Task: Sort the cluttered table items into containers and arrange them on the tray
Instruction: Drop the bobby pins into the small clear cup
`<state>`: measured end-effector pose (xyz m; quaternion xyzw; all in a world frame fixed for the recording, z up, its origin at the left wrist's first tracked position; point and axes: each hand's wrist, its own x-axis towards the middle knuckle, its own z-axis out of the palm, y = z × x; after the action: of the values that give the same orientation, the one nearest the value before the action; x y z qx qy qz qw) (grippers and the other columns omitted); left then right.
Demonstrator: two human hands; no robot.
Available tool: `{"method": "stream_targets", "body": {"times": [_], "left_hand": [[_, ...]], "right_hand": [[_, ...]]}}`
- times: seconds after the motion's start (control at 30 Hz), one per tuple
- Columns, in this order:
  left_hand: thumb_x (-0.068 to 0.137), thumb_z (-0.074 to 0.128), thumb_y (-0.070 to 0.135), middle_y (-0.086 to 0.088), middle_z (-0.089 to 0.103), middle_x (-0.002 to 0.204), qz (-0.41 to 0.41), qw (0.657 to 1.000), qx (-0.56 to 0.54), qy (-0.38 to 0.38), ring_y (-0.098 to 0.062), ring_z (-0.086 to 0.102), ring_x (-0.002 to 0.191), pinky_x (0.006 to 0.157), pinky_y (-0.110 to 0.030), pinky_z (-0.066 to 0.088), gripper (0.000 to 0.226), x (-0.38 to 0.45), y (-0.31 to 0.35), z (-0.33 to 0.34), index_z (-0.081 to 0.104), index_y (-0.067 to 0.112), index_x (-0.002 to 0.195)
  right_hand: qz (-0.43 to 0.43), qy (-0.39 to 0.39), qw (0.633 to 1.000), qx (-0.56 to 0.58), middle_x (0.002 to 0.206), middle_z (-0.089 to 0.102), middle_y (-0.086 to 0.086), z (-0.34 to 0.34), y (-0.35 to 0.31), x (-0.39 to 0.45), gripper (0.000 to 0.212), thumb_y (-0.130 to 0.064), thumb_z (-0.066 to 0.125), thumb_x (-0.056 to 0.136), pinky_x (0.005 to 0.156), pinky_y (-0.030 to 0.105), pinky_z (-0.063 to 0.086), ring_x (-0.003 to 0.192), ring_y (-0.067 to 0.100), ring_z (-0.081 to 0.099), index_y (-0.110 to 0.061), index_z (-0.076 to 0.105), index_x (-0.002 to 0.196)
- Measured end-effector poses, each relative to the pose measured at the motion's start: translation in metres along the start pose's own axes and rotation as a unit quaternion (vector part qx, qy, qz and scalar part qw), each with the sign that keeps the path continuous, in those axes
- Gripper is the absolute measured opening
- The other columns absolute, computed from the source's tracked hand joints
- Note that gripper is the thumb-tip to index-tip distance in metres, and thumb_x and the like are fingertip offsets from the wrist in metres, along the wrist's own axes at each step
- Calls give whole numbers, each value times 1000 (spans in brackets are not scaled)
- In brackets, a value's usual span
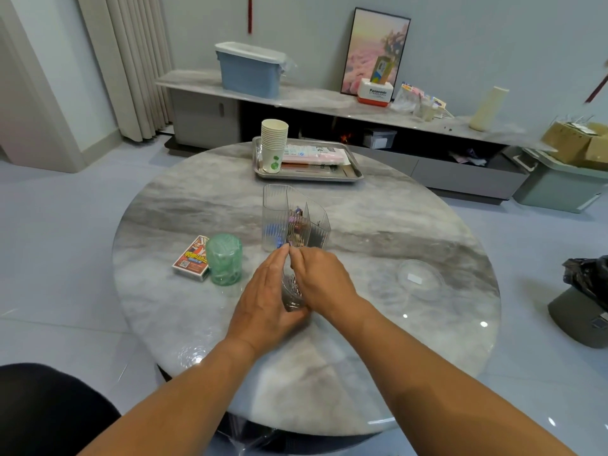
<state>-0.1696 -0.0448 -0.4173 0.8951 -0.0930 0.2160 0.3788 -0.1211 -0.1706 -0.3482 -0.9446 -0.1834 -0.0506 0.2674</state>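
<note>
A small clear container (292, 292) with thin metal pins or clips inside sits on the round marble table (378, 225) between my hands. My left hand (266, 291) cups its left side, fingers nearly straight. My right hand (320, 278) covers its right side, fingertips meeting the left ones at the container's far rim. Just beyond stands a clear ribbed organizer (296, 220) with several compartments holding small coloured items. A steel tray (309, 172) at the table's far side carries a stack of paper cups (274, 144) and flat pink and white packets (314, 155).
A green translucent cup (225, 260) and a card box (192, 258) stand left of my hands. A clear round lid or dish (420, 279) lies to the right. Behind the table runs a low cabinet (296, 103) with a blue bin (251, 69).
</note>
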Motion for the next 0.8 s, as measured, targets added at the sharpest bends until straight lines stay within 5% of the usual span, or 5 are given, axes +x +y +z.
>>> {"method": "stream_targets", "body": {"times": [0.13,0.3,0.4,0.6,0.8], "left_hand": [[72,84,41,-5,34,160,-7,1000,8,21,-17,33,147,120,-29,28,111,2,-1,-1,21,12,159],[76,80,54,-4,32,160,-68,996,18,46,-18,31,148,119,-38,31,113,3,-5,1,14,18,160],[77,79,48,-3,27,160,-79,996,17,36,-18,28,148,119,-41,34,106,4,-9,3,17,20,159],[78,81,37,1,27,155,-62,998,2,34,-18,33,143,114,-36,36,100,3,-11,3,22,23,157],[93,61,36,-7,48,136,47,992,51,105,-25,47,126,107,-37,40,56,-1,-4,2,45,14,142]], "right_hand": [[-31,27,999,4,60,59,0,-13,10,-2,44,-37,46,99,56,38,43,60,22,56,-16,56,62],[107,1,989,103,114,76,2,-30,60,-5,30,-32,55,100,91,28,51,107,17,68,-15,77,110],[47,-133,990,-4,141,62,-3,-27,84,-24,37,-15,51,99,107,19,37,129,14,55,-19,69,131],[-116,-174,977,-42,151,52,-9,-19,86,-76,53,-22,42,91,117,14,25,140,2,43,-21,62,140],[64,85,982,158,135,60,-15,-15,89,-110,45,-23,43,95,111,18,38,126,-9,50,-25,63,134]]}}
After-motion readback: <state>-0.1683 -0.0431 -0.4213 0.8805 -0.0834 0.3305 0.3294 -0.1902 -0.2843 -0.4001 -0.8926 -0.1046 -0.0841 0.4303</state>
